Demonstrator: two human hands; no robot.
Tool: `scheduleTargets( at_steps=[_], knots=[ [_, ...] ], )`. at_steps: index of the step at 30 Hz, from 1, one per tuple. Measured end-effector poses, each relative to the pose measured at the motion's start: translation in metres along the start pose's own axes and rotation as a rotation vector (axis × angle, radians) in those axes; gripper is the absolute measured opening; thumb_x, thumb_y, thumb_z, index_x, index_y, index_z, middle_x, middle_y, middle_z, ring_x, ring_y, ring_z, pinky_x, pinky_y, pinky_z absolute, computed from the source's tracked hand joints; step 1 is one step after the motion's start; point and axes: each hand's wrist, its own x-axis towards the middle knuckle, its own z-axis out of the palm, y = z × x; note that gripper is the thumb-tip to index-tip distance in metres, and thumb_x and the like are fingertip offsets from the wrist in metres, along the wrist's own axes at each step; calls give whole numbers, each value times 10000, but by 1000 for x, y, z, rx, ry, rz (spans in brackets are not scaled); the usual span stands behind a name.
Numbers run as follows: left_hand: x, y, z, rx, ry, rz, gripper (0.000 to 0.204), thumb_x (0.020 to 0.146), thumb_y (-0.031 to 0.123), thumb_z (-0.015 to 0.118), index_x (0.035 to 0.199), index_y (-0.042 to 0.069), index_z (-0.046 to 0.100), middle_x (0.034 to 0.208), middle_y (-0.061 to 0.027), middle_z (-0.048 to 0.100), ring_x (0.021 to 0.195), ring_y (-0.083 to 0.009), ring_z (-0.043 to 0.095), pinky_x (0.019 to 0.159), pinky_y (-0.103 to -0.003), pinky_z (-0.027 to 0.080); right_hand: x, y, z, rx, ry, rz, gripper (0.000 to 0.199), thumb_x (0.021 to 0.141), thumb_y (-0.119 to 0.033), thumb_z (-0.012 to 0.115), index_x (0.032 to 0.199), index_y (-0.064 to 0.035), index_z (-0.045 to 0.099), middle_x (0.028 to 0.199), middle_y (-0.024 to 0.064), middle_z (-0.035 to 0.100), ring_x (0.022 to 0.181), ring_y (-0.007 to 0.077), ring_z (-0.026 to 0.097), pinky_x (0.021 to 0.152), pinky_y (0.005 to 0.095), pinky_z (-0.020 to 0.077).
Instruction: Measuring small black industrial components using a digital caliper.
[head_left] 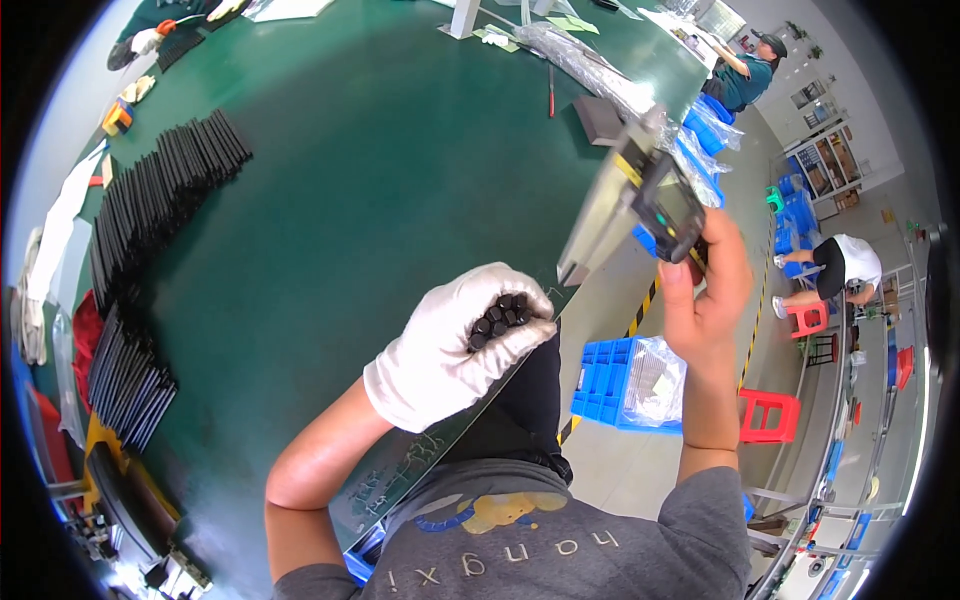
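Note:
My left hand (430,350), in a white glove, is closed around a bundle of short-looking black rods (500,320). Their round ends point up toward me, and the rest of their length is hidden by the glove. Bare and raised to the right, my right hand (712,300) grips a digital caliper (675,215) by its display. The caliper's metal jaws slant down to the left, above and apart from the bundle; part of it is blurred. On the left of the green table (380,170) lie long rows of black rods (165,200), with shinier dark rods (130,385) nearer me.
A dark flat block (598,120) and a red pen-like tool (551,92) lie at the far right of the table. Beside the table edge stands a blue crate (605,380) with plastic wrap. A red stool (768,415) is farther right. Other people work at the far table and along the right.

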Motion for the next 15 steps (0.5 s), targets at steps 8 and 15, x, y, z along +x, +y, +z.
scheduleTargets(
  at_steps=[8, 15],
  knots=[
    [-3, -4, 4, -59, 71, -71, 154, 837, 56, 619, 967, 21, 544, 842, -95, 573, 743, -193, 585, 683, -280, 471, -12, 6, -10, -172, -28, -99, 303, 688, -185, 741, 875, 6, 598, 642, 59, 532, 470, 155, 452, 425, 239, 355],
    [-9, -13, 14, -88, 134, -79, 329, 795, -12, 667, 1082, 16, 508, 792, -71, 617, 724, -124, 595, 683, -243, 477, 2, 2, -29, -501, -40, -321, 451, 606, -373, 757, 921, -71, 644, 584, 11, 469, 449, 154, 450, 408, 281, 345]
  ],
)
